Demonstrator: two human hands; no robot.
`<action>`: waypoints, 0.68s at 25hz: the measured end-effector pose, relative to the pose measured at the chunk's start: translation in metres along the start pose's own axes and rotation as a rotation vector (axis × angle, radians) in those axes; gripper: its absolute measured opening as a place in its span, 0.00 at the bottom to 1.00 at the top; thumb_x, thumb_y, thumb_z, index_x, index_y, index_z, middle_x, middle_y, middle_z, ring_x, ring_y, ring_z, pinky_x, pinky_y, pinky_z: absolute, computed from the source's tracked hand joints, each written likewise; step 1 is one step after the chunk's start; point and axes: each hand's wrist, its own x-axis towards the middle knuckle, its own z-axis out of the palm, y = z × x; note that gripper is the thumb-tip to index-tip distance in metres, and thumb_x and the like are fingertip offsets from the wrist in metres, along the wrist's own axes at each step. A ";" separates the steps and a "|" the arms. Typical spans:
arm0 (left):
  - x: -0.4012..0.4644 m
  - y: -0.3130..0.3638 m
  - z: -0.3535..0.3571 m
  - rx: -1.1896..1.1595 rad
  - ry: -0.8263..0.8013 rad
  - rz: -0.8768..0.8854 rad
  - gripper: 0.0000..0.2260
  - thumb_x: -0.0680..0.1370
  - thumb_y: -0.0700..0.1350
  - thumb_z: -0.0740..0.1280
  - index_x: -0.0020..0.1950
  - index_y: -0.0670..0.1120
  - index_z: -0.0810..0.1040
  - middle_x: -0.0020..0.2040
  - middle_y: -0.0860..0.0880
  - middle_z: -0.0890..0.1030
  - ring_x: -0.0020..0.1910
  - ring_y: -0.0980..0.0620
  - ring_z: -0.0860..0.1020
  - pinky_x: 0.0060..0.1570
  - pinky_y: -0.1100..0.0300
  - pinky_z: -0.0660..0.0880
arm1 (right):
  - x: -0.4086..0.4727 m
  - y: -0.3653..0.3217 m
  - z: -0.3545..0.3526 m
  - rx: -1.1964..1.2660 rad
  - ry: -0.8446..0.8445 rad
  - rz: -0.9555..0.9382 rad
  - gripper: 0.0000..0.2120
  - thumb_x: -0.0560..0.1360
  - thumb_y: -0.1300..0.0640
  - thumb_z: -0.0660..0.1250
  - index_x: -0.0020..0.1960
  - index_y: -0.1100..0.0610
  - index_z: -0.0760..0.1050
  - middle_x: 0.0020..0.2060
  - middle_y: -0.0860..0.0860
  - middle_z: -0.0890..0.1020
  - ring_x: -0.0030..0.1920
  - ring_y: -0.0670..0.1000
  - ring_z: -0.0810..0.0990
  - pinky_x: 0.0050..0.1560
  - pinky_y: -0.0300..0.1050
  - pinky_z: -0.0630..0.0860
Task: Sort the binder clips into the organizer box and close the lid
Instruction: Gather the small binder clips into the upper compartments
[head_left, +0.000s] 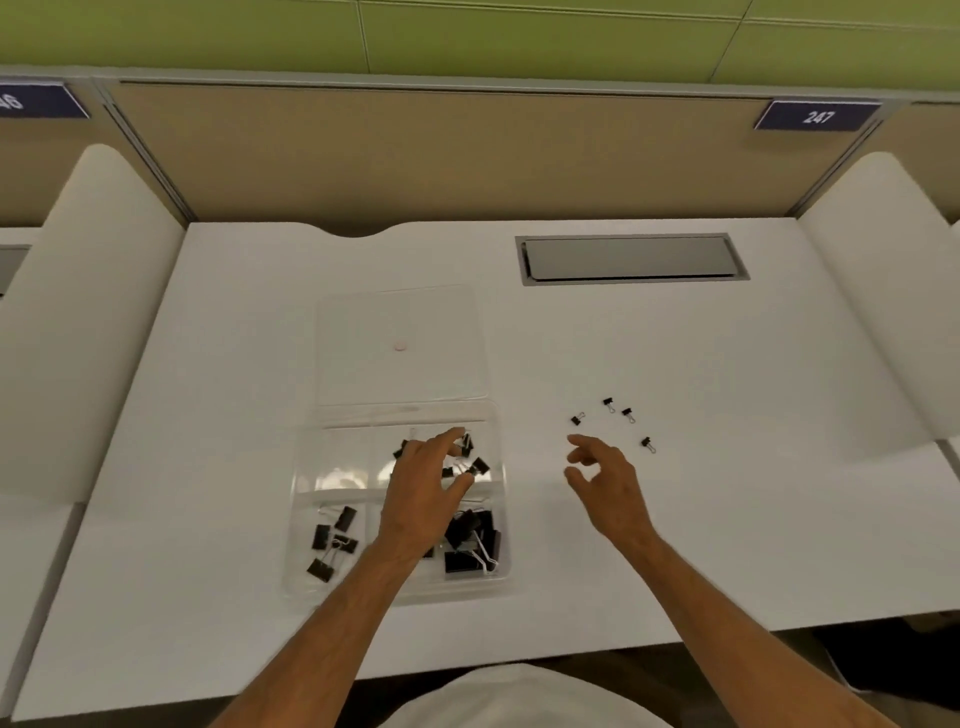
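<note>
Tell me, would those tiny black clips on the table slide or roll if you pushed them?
The small binder clips would probably slide, not roll: they look flat-sided and lie on a smooth white desk. They're likely very light, being so tiny beside the right hand. Their thin wire handles could make them fiddly to pinch.

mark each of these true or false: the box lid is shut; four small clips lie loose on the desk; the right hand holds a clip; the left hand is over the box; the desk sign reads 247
1. The box lid is shut. False: the lid lies open, flat behind the box.
2. Four small clips lie loose on the desk. True: they are scattered to the right of the box.
3. The right hand holds a clip. False: its fingers are spread and hold nothing, near the loose clips.
4. The left hand is over the box. True: it hovers above the far compartments, fingers spread.
5. The sign reads 247. True.
</note>
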 end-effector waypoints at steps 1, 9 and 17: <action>0.001 0.009 0.008 0.014 0.001 0.006 0.24 0.76 0.48 0.72 0.71 0.56 0.70 0.55 0.61 0.77 0.57 0.60 0.69 0.60 0.58 0.70 | 0.002 0.013 -0.014 0.005 0.030 0.031 0.18 0.74 0.63 0.71 0.61 0.48 0.77 0.47 0.43 0.81 0.51 0.45 0.77 0.54 0.51 0.77; 0.001 0.075 0.080 -0.002 0.046 -0.065 0.23 0.76 0.47 0.72 0.69 0.57 0.71 0.55 0.60 0.76 0.57 0.59 0.70 0.60 0.58 0.71 | 0.044 0.093 -0.093 -0.143 -0.006 0.109 0.12 0.75 0.58 0.69 0.57 0.48 0.77 0.47 0.41 0.79 0.54 0.50 0.76 0.49 0.42 0.71; -0.009 0.100 0.109 0.068 0.073 -0.106 0.24 0.76 0.46 0.72 0.70 0.57 0.70 0.54 0.64 0.75 0.59 0.57 0.70 0.58 0.63 0.65 | 0.079 0.122 -0.095 -0.273 -0.160 0.123 0.25 0.76 0.57 0.67 0.71 0.49 0.66 0.55 0.47 0.78 0.60 0.52 0.71 0.51 0.50 0.76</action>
